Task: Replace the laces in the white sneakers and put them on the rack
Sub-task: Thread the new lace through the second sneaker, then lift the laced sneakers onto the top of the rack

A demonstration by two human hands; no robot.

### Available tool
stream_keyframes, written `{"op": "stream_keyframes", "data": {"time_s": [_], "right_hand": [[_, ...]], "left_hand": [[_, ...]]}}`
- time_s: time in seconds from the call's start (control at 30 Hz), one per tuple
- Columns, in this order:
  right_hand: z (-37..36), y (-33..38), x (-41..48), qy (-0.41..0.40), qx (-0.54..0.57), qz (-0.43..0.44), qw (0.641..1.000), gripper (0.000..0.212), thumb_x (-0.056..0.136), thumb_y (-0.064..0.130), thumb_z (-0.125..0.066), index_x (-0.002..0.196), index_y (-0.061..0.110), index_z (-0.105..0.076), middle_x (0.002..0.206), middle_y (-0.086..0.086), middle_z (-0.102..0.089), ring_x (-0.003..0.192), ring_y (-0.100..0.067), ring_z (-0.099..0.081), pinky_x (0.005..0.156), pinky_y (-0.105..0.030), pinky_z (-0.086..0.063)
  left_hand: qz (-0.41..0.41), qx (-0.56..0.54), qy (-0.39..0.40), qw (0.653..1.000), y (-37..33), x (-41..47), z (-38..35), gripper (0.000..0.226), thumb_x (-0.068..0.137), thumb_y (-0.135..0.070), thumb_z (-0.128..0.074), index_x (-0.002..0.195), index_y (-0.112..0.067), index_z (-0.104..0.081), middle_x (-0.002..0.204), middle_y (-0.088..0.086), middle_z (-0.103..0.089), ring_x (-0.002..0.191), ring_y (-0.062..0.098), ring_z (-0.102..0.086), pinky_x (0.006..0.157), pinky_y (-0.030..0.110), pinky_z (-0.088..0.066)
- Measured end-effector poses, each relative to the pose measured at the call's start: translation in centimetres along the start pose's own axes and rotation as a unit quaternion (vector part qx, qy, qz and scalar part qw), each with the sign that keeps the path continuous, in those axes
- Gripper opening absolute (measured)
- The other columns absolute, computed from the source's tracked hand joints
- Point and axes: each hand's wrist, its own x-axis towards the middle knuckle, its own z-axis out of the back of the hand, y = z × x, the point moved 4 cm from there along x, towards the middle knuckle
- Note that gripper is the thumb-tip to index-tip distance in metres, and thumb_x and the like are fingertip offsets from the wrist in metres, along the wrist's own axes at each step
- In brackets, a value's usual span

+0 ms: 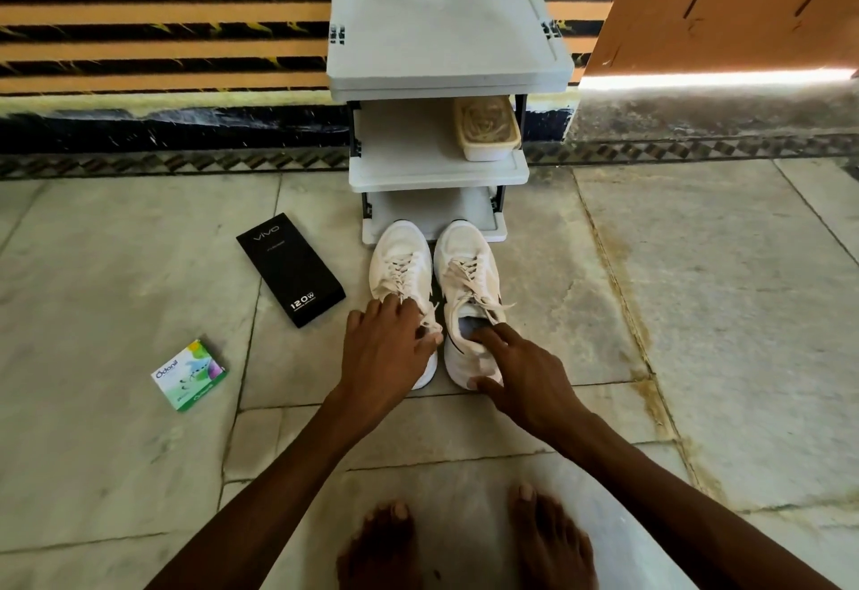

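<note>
Honestly, the old laces [402,269] are best worked loose from the top eyelets downward, one shoe at a time. The shoe should be kept pinned to the floor [650,310] so it isn't dragged about when lace is pulled through. Both shoes are parked side by side right in front of the rack [446,31], toes toward it and fully laced, so nothing has been swapped yet by the look of it. The left hand [386,348] is laid over the tongue of the left sneaker [404,245], its fingers [395,310] curled down on the loose lace ends. Whether a lace is actually pinched can't be told. The right hand [520,375] is hooked on the right sneaker [467,245], with fingertips [488,337] tucked inside the collar and the thumb pressed on the heel outside, so the heel is gripped.
</note>
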Motion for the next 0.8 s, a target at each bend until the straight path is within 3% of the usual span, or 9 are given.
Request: {"op": "stream_keyframes", "data": {"time_s": [0.07, 0.13, 0.23, 0.33, 0.47, 0.57, 0.7, 0.8], "right_hand": [[-0.1, 0.1, 0.2, -0.016, 0.002, -0.009, 1.0, 0.041, 0.089, 0.035, -0.064, 0.127, 0.025, -0.052, 0.126, 0.005, -0.058, 0.096, -0.024, -0.063, 0.063, -0.029, -0.039], [-0.2, 0.0, 0.7, -0.023, 0.008, 0.001, 1.0, 0.03, 0.087, 0.028, -0.065, 0.116, 0.022, -0.058, 0.112, 0.002, -0.064, 0.09, -0.027, -0.063, 0.061, -0.029, -0.036], [0.1, 0.1, 1.2, -0.039, 0.018, 0.032, 0.999, 0.024, 0.08, 0.02, -0.068, 0.103, 0.018, -0.062, 0.096, -0.002, -0.067, 0.079, -0.031, -0.063, 0.06, -0.028, -0.032], [1.4, 1.1, 1.2, -0.073, 0.017, 0.075, 0.994, 0.023, 0.071, 0.017, -0.069, 0.093, 0.017, -0.063, 0.085, -0.001, -0.067, 0.069, -0.03, -0.062, 0.055, -0.027, -0.031], [5.5, 2.3, 0.3, -0.084, -0.025, 0.134, 0.987, 0.041, 0.068, 0.024, -0.067, 0.109, 0.023, -0.066, 0.098, 0.004, -0.071, 0.077, -0.029, -0.066, 0.056, -0.029, -0.047], [10.7, 3.8, -0.9, -0.09, -0.016, 0.176, 0.98, 0.043, 0.066, 0.022, -0.068, 0.11, 0.024, -0.067, 0.095, 0.004, -0.072, 0.079, -0.027, -0.066, 0.057, -0.034, -0.051], [18.5, 6.2, -2.8, -0.113, -0.02, 0.214, 0.97, 0.032, 0.073, 0.028, -0.068, 0.104, 0.022, -0.068, 0.082, 0.005, -0.069, 0.071, -0.022, -0.063, 0.053, -0.033, -0.046], [24.0, 7.9, -4.0, -0.141, -0.044, 0.24, 0.959, 0.026, 0.073, 0.028, -0.074, 0.098, 0.025, -0.067, 0.077, 0.009, -0.065, 0.064, -0.015, -0.052, 0.05, -0.025, -0.033]], "left_hand": [[-0.02, 0.039, 0.038, 0.998, 0.0, -0.6, -0.9, 0.046, 0.092, -0.058, -0.05, 0.122, -0.024, -0.053, 0.124, -0.002, -0.056, 0.116, 0.018, -0.049, 0.094, 0.035, -0.032], [-0.041, 0.068, 0.093, 0.992, 0.0, -0.9, -1.9, 0.051, 0.093, -0.049, -0.055, 0.136, -0.024, -0.044, 0.137, -0.004, -0.05, 0.127, 0.016, -0.043, 0.106, 0.036, -0.021], [-0.042, 0.06, 0.109, 0.991, -0.3, -1.2, -2.4, 0.056, 0.091, -0.035, -0.063, 0.139, -0.021, -0.039, 0.139, -0.002, -0.051, 0.128, 0.014, -0.047, 0.11, 0.034, -0.017], [-0.048, 0.052, 0.056, 0.996, -1.0, -1.8, -0.9, 0.045, 0.087, -0.029, -0.066, 0.128, -0.023, -0.047, 0.125, -0.006, -0.059, 0.115, 0.013, -0.054, 0.098, 0.031, -0.028], [-0.049, -0.007, 0.028, 0.998, -1.4, -2.6, 3.3, 0.042, 0.082, -0.023, -0.068, 0.121, -0.021, -0.054, 0.116, -0.005, -0.064, 0.109, 0.017, -0.057, 0.088, 0.03, -0.033], [-0.08, -0.054, -0.028, 0.995, -1.8, -3.2, 9.0, 0.039, 0.069, -0.017, -0.077, 0.107, -0.016, -0.066, 0.094, 0.0, -0.07, 0.087, 0.026, -0.066, 0.073, 0.031, -0.042], [-0.104, -0.016, -0.048, 0.993, -3.3, -4.3, 17.5, 0.038, 0.076, -0.026, -0.074, 0.113, -0.025, -0.062, 0.095, -0.003, -0.071, 0.09, 0.026, -0.065, 0.072, 0.031, -0.048], [-0.117, -0.003, -0.059, 0.991, -4.2, -4.6, 23.3, 0.037, 0.082, -0.033, -0.069, 0.116, -0.032, -0.056, 0.099, -0.005, -0.068, 0.096, 0.025, -0.061, 0.069, 0.03, -0.041]]}}
